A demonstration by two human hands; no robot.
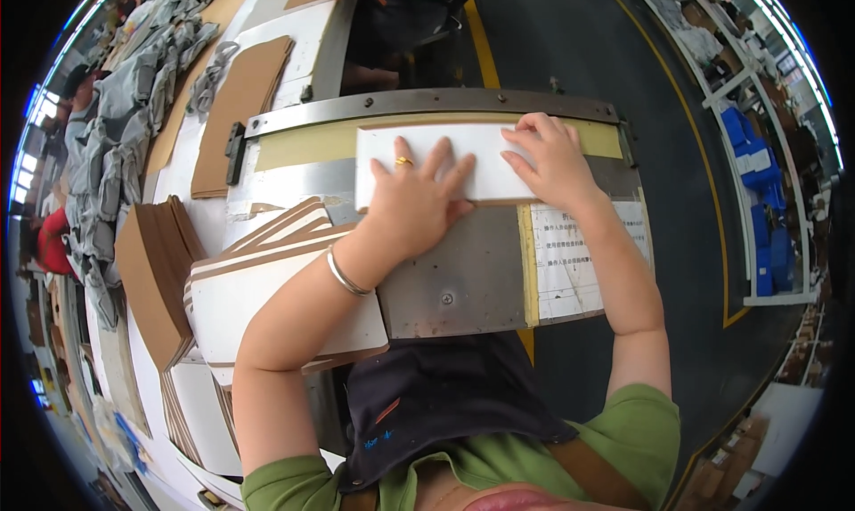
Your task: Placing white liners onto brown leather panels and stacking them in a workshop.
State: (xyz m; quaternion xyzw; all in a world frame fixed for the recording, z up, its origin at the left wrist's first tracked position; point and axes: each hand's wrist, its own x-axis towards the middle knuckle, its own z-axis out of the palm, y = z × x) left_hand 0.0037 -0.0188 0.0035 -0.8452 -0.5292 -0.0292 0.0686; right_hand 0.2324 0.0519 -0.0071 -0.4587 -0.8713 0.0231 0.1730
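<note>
A long white cardboard piece (485,168) with brown edges lies across the metal machine bed, close to the bar at its far side. My left hand (419,190) rests flat on the left half of this piece, fingers spread; it wears a ring, and a bangle circles the wrist. At the right end of the piece is my right hand (548,159), its fingers bent and apart, fingertips touching the white surface or just over it. Neither hand is closed around anything. Whether more than one sheet lies under my hands, I cannot tell.
A metal bar (427,103) runs along the bed's far edge. Left of me lie stacked white cardboard pieces (276,293), upright brown cardboard sheets (151,270) and a brown stack (240,110). Another person (401,12) is at the far side. Blue bins (757,172) stand on a right-hand rack.
</note>
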